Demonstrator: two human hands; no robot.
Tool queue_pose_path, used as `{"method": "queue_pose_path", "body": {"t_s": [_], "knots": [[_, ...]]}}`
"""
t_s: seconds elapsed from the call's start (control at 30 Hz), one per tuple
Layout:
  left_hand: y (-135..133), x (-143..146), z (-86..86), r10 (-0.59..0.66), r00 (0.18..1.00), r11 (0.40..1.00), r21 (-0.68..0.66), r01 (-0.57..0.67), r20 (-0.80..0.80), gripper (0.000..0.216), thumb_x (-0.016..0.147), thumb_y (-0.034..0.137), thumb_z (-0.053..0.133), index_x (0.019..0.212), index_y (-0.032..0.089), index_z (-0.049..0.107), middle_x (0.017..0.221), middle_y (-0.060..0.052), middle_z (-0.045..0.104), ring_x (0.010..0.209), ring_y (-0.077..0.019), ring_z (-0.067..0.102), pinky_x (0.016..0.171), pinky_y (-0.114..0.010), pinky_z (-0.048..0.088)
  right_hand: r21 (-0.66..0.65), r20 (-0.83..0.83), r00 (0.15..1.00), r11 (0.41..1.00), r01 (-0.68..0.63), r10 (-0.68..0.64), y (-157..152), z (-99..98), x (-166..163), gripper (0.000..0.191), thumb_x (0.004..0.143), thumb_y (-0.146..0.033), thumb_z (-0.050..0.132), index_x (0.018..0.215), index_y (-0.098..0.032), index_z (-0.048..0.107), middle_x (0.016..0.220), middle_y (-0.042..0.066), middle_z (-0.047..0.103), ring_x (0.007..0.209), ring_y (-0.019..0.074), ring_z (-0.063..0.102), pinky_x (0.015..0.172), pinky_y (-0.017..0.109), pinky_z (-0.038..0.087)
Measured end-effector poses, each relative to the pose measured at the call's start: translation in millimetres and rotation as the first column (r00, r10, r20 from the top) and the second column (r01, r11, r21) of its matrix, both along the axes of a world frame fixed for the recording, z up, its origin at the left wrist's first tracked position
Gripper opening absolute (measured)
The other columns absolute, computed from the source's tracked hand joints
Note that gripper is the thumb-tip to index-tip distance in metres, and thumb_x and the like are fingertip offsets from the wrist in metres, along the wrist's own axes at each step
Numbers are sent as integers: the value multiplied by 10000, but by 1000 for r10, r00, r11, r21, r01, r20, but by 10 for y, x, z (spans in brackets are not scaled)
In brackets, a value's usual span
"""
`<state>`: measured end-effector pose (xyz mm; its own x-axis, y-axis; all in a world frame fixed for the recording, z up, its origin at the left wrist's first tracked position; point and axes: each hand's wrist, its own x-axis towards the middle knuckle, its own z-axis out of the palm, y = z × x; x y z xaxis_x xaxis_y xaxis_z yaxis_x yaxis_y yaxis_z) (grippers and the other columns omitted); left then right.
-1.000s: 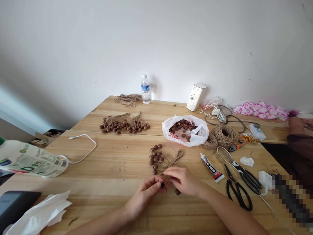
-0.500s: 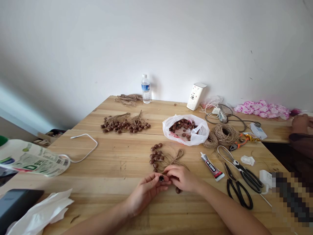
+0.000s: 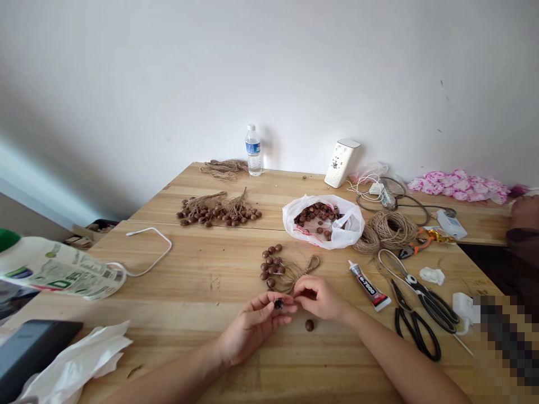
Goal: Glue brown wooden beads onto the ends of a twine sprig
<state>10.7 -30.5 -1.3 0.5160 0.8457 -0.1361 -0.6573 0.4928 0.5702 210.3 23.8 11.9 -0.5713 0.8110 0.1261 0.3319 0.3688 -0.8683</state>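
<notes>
My left hand pinches a round brown nut shell between thumb and fingers, its dark, hollow opening turned up toward me. Close on its right, my right hand has thumb and forefinger pressed together; what they pinch, if anything, is too small to make out. Just beyond both hands lies a twine tassel with a braided loop and several brown nut shells on its strands; the right hand partly covers it. A loose brown nut shell rests on the table below my right hand.
A white plastic bag of nut shells stands behind, beside twine coils. To the right are a glue tube, two scissors and pliers. Finished-looking tassels and a water bottle lie farther back. Another person's arm shows right.
My right hand has drawn slightly away from the left, showing more of the loose nut shell below it. The left hand keeps its hold. The whole view has shifted slightly.
</notes>
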Motion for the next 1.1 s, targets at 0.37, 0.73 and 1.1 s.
{"method": "queue_pose_path", "body": {"t_s": [0.37, 0.73, 1.1], "knots": [[25, -18, -10, 57, 998, 982, -181, -59, -16, 152, 728, 129, 715, 878, 114, 705, 768, -61, 673, 695, -125, 603, 658, -236, 436, -37, -107, 992, 997, 67, -71, -19, 46, -5, 167, 830, -307, 601, 744, -163, 611, 796, 43, 596, 719, 142, 542, 627, 247, 436], [9, 23, -21, 136, 985, 973, -172, -153, -109, 338, 696, 115, 735, 1026, 182, 698, 840, -48, 686, 727, -139, 602, 697, -275, 427, -8, -117, 993, 1000, -17, 16, 7, -16, 3, 193, 872, -324, 573, 831, -164, 673, 878, 73, 634, 811, 163, 597, 724, 283, 481], [0, 47, -30, 131, 958, 977, -132, -169, -257, 281, 663, 226, 778, 925, 160, 699, 775, -30, 680, 661, -124, 597, 702, -284, 439, -92, -72, 997, 996, 15, -22, 10, -26, 4, 161, 812, -324, 643, 810, -170, 691, 831, 51, 664, 750, 154, 600, 674, 266, 472]]}}
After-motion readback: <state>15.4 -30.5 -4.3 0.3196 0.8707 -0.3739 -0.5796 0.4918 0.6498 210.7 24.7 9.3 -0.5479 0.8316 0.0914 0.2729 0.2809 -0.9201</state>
